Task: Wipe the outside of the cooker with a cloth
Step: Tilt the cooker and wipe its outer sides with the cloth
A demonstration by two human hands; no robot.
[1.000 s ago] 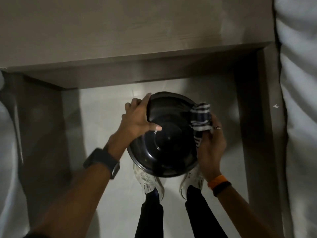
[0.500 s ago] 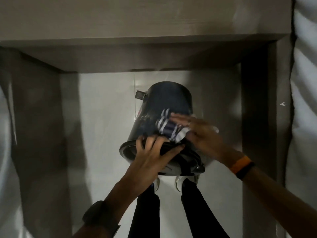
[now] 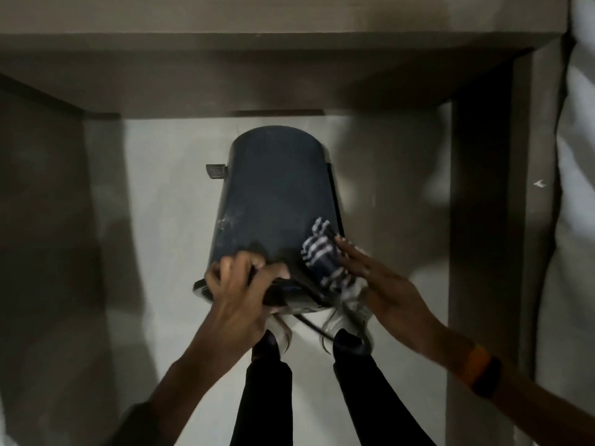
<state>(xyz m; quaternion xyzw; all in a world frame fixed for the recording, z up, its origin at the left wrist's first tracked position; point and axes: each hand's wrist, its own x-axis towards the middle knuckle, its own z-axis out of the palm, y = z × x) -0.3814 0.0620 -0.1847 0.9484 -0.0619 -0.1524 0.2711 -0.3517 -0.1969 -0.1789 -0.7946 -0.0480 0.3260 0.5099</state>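
Moved since half a second ago: I note the striped cloth (image 3: 322, 252) and the right hand (image 3: 383, 284) now sit further right on the cooker wall, near its right edge; the cooker (image 3: 277, 201) shows more of its bare side, base pointing far.

Item 1, cooker: dark blue-grey, cylindrical, tipped over so its side wall faces the camera and its rim lies near. Held in the air above pale floor (image 3: 167, 252), in front of the grey table (image 3: 289, 27). Pale smudges show on the left part of the wall. A small dark tab (image 3: 216, 171) juts from the far left side.

Item 2, cloth: dark with white stripes, bunched, pressed against the lower right of the cooker wall.

Item 3, left hand (image 3: 238, 291): fingers curled and clamped over the near rim of the cooker, left of centre.

Item 4, right hand: fingers extended and fairly flat, laid on the cloth and pressing it to the wall; I cannot tell whether any finger hooks round the fabric. An orange band beside a dark band (image 3: 483, 371) circles that wrist.

Item 5, hands relative: apart, either side of the near rim.

Item 6, below: white shoes (image 3: 351, 317) and dark trouser legs (image 3: 264, 397) on the floor, partly hidden by the cooker. A dark cord (image 3: 310, 325) trails from the rim.

Item 7, right margin: white quilted fabric (image 3: 576, 220).
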